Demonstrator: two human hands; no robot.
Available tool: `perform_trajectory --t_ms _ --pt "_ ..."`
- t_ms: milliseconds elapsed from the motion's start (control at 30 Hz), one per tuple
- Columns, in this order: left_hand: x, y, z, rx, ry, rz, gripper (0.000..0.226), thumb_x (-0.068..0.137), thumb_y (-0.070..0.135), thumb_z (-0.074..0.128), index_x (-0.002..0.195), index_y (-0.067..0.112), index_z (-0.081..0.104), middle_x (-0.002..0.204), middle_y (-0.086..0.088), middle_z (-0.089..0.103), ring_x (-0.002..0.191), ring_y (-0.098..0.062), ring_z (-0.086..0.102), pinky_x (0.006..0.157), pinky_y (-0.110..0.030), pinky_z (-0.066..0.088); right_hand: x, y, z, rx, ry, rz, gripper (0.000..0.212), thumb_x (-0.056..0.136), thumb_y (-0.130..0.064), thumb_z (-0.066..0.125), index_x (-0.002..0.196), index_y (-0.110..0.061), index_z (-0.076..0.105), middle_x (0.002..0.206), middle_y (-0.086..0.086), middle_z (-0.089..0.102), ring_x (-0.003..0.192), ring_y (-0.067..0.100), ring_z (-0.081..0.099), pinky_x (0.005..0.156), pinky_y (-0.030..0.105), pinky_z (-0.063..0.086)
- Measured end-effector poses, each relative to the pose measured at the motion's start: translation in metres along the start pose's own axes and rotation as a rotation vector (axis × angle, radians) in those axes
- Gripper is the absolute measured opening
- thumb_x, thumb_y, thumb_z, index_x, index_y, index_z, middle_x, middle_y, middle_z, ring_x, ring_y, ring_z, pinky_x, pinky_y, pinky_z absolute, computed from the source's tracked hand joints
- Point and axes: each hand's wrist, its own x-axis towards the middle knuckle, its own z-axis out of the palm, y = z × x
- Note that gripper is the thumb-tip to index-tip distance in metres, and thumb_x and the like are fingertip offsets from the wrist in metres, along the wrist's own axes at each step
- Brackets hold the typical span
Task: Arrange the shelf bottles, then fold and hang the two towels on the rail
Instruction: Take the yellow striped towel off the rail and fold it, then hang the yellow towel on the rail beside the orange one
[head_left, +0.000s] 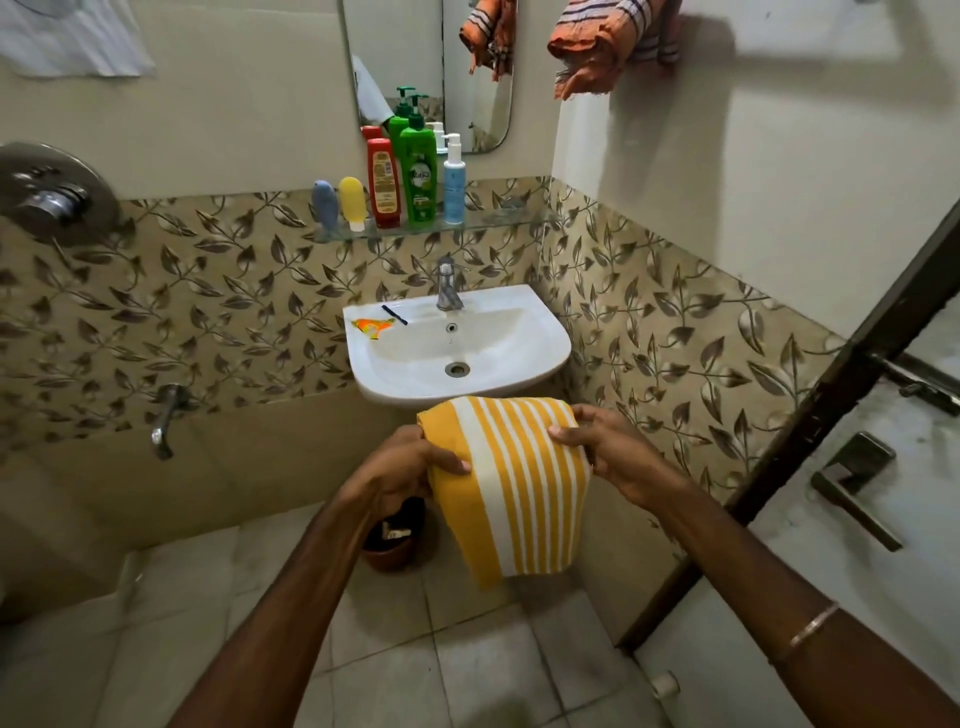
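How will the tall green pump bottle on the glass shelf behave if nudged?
The tall green pump bottle probably tips rather than slides: it is tall on a narrow base. The red bottle and blue-labelled white spray bottle beside it would likely get knocked. Its glossy plastic may be slippery.

Two bare forearms reach into view from the bottom edge, with no sleeves showing on either. The right forearm carries a thin, plain metal bangle (811, 630) of coppery-gold colour, sitting loosely above the wrist. The left hand (402, 470) and right hand (608, 449) wear no rings or gloves that can be seen.
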Motion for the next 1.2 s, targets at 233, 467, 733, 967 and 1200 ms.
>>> perform_trajectory --t_ms 233,467,733,967,1200 --pt "0.01 0.028 -0.005 0.088 0.2 0.223 0.101 0.064 0.001 0.088 0.148 0.024 0.036 0.137 -0.01 0.049 0.123 -0.034 0.051 0.094 -0.049 0.053 -0.005 -0.02 0.014 -0.294 0.142 -0.291 0.056 0.071 -0.002 0.084 0.121 -0.018 0.064 0.116 -0.002 0.065 0.107 0.019 0.065 0.086 0.036 0.06" --pt "0.021 0.064 -0.008 0.624 0.078 0.388 0.068 0.068 0.004 0.083 0.131 0.016 0.061 0.126 -0.005 0.062 0.117 -0.026 0.057 0.097 -0.047 0.053 -0.016 -0.052 0.012 -0.852 0.357 -0.65 0.043 0.072 -0.012 0.085 0.113 -0.017 0.073 0.107 0.0 0.074 0.091 0.01 0.068 0.08 0.022 0.057" --pt "0.032 0.145 0.016 1.167 0.298 0.705 0.03 0.087 0.03 0.072 0.116 0.022 0.069 0.104 -0.003 0.072 0.091 -0.02 0.066 0.081 -0.04 0.057 -0.035 -0.112 0.006 -1.029 0.701 -0.861 0.025 0.082 -0.023 0.079 0.107 -0.021 0.075 0.092 0.001 0.078 0.075 0.014 0.071 0.072 0.034 0.062" --pt "0.065 0.238 0.037 1.133 0.457 1.016 0.036 0.084 0.044 0.073 0.113 0.023 0.07 0.095 -0.003 0.072 0.075 -0.018 0.068 0.062 -0.035 0.059 -0.018 -0.198 -0.025 -0.879 0.831 -0.869 0.019 0.092 -0.024 0.071 0.111 -0.019 0.07 0.088 -0.002 0.074 0.06 0.006 0.07 0.053 0.02 0.058" --pt "0.114 0.333 0.074 0.459 0.392 1.252 0.032 0.082 0.036 0.076 0.108 0.019 0.07 0.077 -0.002 0.073 0.052 -0.01 0.069 0.044 -0.028 0.056 0.016 -0.301 -0.05 -0.502 0.858 -1.033 0.017 0.096 -0.019 0.064 0.112 -0.016 0.061 0.096 0.003 0.073 0.069 0.008 0.074 0.056 0.025 0.061"
